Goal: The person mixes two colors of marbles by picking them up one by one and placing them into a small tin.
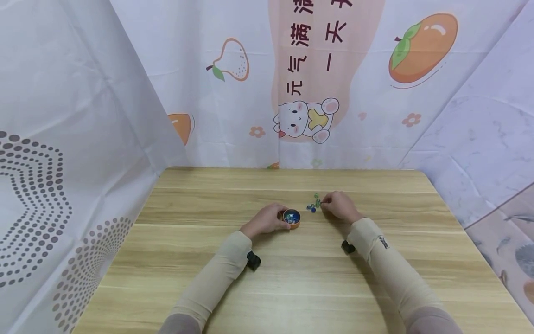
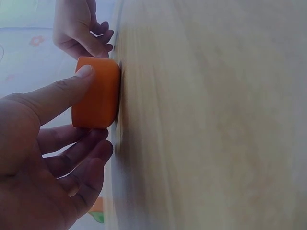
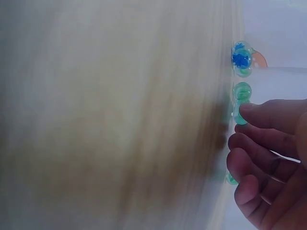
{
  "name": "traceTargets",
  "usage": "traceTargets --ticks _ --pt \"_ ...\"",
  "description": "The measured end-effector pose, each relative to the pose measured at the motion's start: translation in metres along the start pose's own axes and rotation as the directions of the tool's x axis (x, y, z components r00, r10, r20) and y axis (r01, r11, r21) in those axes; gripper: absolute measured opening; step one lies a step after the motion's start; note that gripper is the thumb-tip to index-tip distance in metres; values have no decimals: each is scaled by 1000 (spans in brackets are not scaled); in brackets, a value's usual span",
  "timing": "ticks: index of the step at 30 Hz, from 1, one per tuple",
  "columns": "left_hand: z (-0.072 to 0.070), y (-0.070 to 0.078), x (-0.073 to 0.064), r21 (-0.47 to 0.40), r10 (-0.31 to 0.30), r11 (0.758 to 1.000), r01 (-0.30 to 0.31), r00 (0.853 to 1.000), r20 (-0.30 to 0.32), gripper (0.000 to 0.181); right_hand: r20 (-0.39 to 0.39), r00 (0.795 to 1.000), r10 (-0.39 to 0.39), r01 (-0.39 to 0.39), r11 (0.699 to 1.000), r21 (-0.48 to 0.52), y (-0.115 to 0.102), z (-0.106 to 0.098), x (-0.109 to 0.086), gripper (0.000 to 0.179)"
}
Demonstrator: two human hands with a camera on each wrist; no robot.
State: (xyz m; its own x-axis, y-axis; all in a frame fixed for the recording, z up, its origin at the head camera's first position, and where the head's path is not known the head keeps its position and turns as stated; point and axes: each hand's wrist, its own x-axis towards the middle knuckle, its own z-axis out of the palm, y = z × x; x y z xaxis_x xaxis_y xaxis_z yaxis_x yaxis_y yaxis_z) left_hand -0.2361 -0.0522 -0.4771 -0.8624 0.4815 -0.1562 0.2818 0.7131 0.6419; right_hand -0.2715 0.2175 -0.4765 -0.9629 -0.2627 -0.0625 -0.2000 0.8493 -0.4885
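My left hand (image 1: 268, 218) grips a small round orange dish (image 1: 294, 226) between thumb and fingers. In the left wrist view the orange dish (image 2: 98, 98) stands upright on the tabletop, the thumb along its near side. Glass marbles (image 1: 291, 216) lie inside its dark interior. To the right, my right hand (image 1: 340, 205) is at a small cluster of loose marbles (image 1: 313, 209). In the right wrist view its thumb and forefinger pinch a green glass marble (image 3: 239, 116), partly hidden by the thumb. Beside it are another green marble (image 3: 242, 90) and a blue-patterned marble (image 3: 242, 59).
The wooden table (image 1: 283, 287) has its far edge against a printed curtain (image 1: 242, 106). More curtain cloth hangs at the left and right. Black wrist cameras (image 1: 253, 260) are strapped to both sleeved forearms. One green marble (image 3: 232, 178) lies behind the right fingers.
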Motion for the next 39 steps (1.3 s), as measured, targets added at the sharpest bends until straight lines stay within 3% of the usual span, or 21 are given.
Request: traceTargets --ticks 18,39 --pt "-2 -1 1 -10 16 1000 -16 1000 3 57 6 999 32 -32 998 46 -12 -9 -1 20" --pt "-2 -2 1 -7 19 1000 -19 1000 0 54 -83 994 -77 79 997 22 -33 -10 -9 17"
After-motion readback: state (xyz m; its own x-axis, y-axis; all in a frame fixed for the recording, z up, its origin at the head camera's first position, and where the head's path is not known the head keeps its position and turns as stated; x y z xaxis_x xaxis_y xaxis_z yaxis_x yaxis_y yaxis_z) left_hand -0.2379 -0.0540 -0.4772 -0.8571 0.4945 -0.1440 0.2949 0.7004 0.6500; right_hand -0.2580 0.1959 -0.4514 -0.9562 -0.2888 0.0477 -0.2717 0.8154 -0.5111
